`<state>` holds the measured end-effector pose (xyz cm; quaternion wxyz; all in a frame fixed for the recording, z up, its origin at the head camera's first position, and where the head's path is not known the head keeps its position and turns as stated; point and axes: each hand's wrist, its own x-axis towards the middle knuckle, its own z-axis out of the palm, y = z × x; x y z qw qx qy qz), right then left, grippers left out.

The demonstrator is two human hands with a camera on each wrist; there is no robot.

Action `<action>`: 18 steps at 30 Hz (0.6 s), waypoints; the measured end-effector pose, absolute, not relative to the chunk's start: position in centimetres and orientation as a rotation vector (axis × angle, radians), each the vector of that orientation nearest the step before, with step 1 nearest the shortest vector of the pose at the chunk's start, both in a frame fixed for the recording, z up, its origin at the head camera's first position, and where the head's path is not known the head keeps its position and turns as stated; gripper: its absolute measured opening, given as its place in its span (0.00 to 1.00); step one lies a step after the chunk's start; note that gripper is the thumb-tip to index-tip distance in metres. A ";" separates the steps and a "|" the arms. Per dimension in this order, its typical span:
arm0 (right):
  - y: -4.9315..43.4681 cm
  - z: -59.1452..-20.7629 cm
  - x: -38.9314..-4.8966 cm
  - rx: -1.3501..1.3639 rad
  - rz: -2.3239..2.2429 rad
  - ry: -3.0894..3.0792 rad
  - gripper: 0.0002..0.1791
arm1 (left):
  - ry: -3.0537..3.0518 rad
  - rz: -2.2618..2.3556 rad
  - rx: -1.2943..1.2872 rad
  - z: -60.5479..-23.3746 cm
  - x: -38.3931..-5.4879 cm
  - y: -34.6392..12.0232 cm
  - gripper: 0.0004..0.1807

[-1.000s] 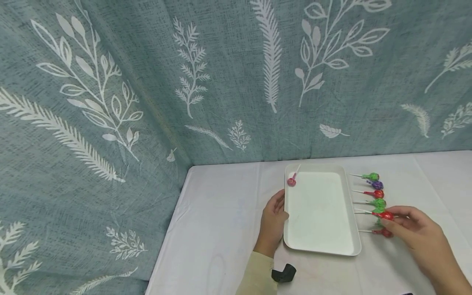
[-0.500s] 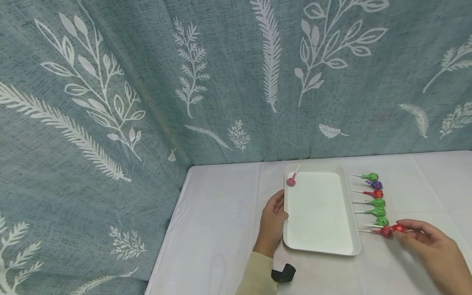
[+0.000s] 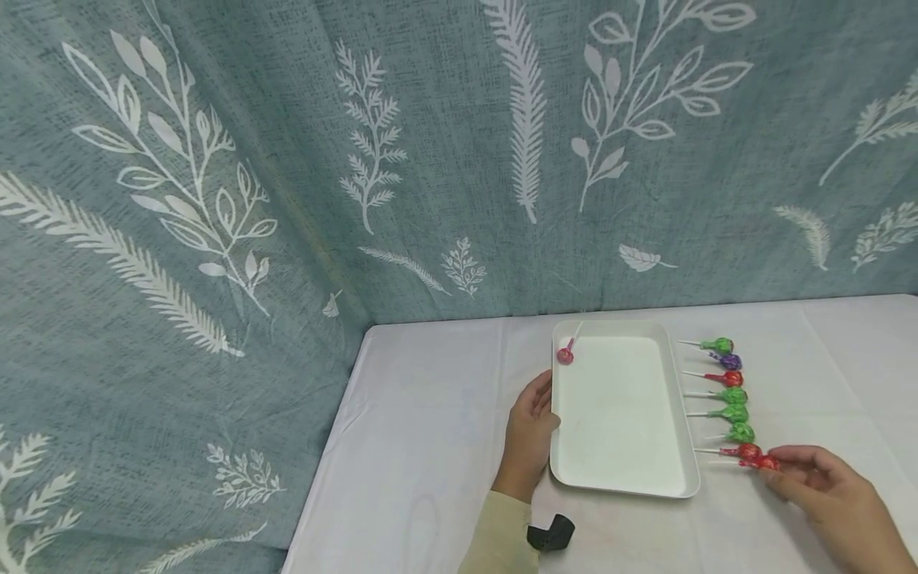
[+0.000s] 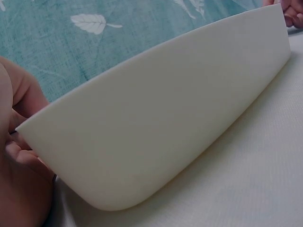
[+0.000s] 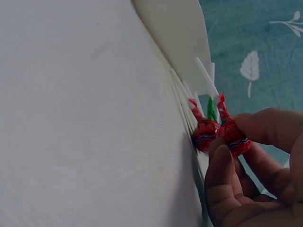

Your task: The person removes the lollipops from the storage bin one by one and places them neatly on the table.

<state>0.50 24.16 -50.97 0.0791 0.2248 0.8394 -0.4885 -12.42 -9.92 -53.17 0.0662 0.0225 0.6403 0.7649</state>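
My right hand [image 3: 825, 486] pinches a red-wrapped lollipop [image 5: 233, 135] by its head between thumb and fingertips. In the head view its stick points left, just in front of another red lollipop [image 3: 749, 451] at the near end of a row. My left hand [image 3: 529, 434] grips the left side of a white rectangular tray [image 3: 625, 488], thumb over the rim and fingers along the outer wall. Inside the tray's far left corner lies a pink-red lollipop [image 3: 565, 355]. The left wrist view shows the tray wall [image 4: 156, 113] close up, with part of the hand at the left.
Beside the tray's right wall runs a row of lollipops: green [image 3: 723, 345], purple [image 3: 730, 362], red [image 3: 731, 379] and several more green ones [image 3: 735, 413]. A black strap-like piece [image 3: 552, 532] sits by the left sleeve. A patterned curtain [image 3: 459, 159] borders the white tabletop [image 3: 423, 414].
My right hand has carried the red lollipop toward the near end of the row, past the green ones and the other red one. The left hand and tray have stayed put.
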 end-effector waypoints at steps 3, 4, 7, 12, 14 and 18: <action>23.7 -51.1 0.5 0.665 -1.433 2.510 0.30 | 1.933 2.310 0.069 -53.3 -12.4 -9.9 0.40; 23.5 -51.1 0.5 0.660 -1.418 2.517 0.29 | 1.935 2.309 0.069 -53.3 -12.4 -9.9 0.40; 23.1 -51.1 0.4 0.641 -1.391 2.549 0.28 | 1.937 2.309 0.067 -53.4 -12.4 -9.9 0.40; 22.7 -51.2 0.1 0.655 -1.341 2.598 0.25 | 1.937 2.311 0.075 -53.5 -12.4 -9.9 0.40; 22.6 -51.3 0.0 0.663 -1.320 2.616 0.25 | 1.938 2.313 0.081 -53.5 -12.4 -10.0 0.40; 22.5 -51.6 0.0 0.653 -1.307 2.655 0.24 | 1.939 2.315 0.093 -53.6 -12.4 -10.0 0.40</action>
